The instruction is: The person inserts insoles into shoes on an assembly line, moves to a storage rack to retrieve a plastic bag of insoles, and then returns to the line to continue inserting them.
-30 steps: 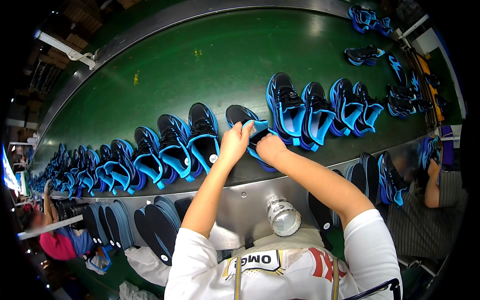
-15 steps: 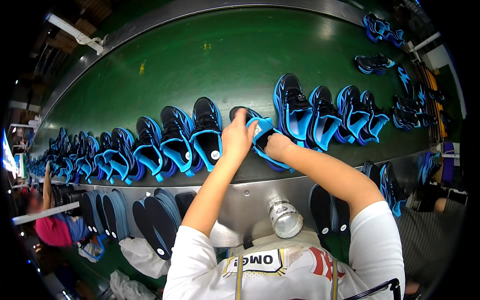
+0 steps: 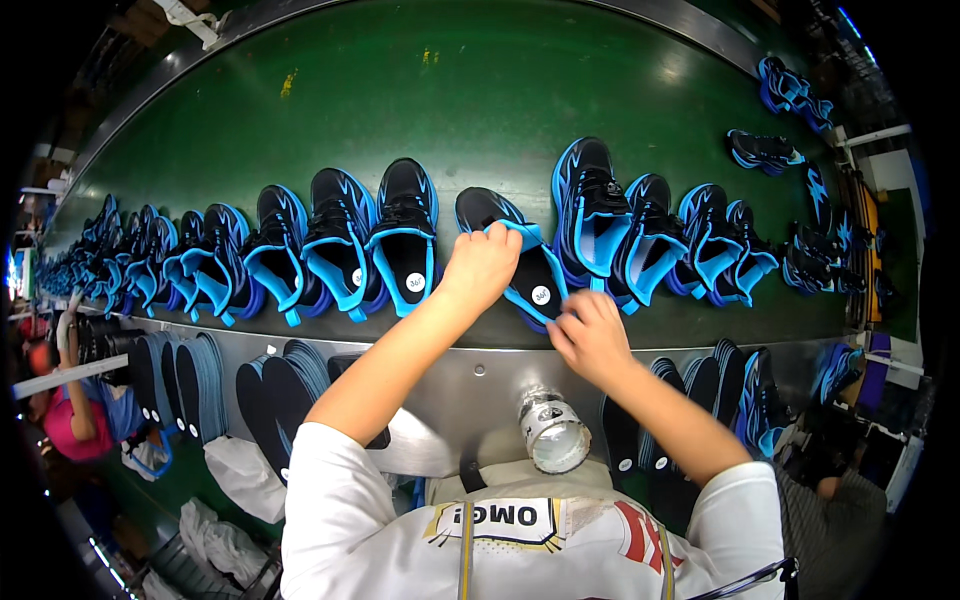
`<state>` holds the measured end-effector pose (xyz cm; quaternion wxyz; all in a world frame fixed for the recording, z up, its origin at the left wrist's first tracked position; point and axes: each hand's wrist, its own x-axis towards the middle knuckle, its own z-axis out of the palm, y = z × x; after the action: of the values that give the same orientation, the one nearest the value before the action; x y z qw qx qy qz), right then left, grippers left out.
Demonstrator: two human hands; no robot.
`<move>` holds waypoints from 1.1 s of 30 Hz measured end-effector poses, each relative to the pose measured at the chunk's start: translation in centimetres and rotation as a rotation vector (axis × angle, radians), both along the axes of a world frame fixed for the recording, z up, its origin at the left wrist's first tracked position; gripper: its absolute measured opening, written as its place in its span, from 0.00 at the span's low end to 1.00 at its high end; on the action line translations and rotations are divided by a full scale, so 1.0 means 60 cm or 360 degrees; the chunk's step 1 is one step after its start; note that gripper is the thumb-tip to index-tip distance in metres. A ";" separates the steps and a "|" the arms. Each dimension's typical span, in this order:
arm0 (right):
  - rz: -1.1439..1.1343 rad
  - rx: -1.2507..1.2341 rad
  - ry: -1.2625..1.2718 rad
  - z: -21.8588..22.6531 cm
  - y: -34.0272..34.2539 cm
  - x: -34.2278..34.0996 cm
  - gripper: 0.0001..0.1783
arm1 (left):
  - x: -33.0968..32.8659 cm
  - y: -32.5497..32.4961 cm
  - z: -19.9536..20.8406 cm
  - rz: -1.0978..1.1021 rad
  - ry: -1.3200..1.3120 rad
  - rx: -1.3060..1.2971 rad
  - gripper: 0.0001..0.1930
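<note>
A black sneaker with bright blue lining lies tilted on the green work surface in front of me, its toe pointing away. My left hand is closed on the shoe's tongue and holds it up, so the opening is spread. Inside the shoe shows a dark insole with a white round sticker. My right hand is beside the heel, fingers loosely bent and apart, with nothing visible in them; whether a fingertip touches the heel I cannot tell. Another sneaker stands close by on the right.
Rows of similar sneakers line both sides. Below the metal edge are stacks of dark insoles and a clear jar. More shoes lie at the far right. A person in pink works at far left.
My right hand has come out of the shoe and drawn back toward me past the heel. The insole's sticker now shows. My left hand stays at the tongue.
</note>
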<state>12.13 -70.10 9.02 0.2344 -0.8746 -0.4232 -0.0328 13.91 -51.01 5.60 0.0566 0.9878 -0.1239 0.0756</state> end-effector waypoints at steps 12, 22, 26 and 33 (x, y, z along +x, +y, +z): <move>0.0096 0.0343 0.0075 0.018 0.023 -0.009 0.07 | 0.010 0.050 0.017 -0.0334 -0.0160 0.0654 0.05; -0.0082 -0.0568 -0.0056 -0.008 -0.126 0.092 0.18 | 0.047 0.078 0.062 -0.0154 0.0512 -0.0106 0.05; -0.0288 -0.0422 -0.0150 0.044 -0.175 0.024 0.23 | 0.034 0.068 0.084 0.0225 0.0432 -0.1179 0.06; -0.0970 -0.0786 0.0535 -0.003 -0.297 -0.253 0.31 | 0.014 0.000 0.089 0.0863 0.0439 -0.3049 0.12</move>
<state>-3.04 -87.94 8.85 0.0633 -0.9827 -0.0965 0.1447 14.72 -51.01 10.91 0.8222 0.5209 0.2260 0.0388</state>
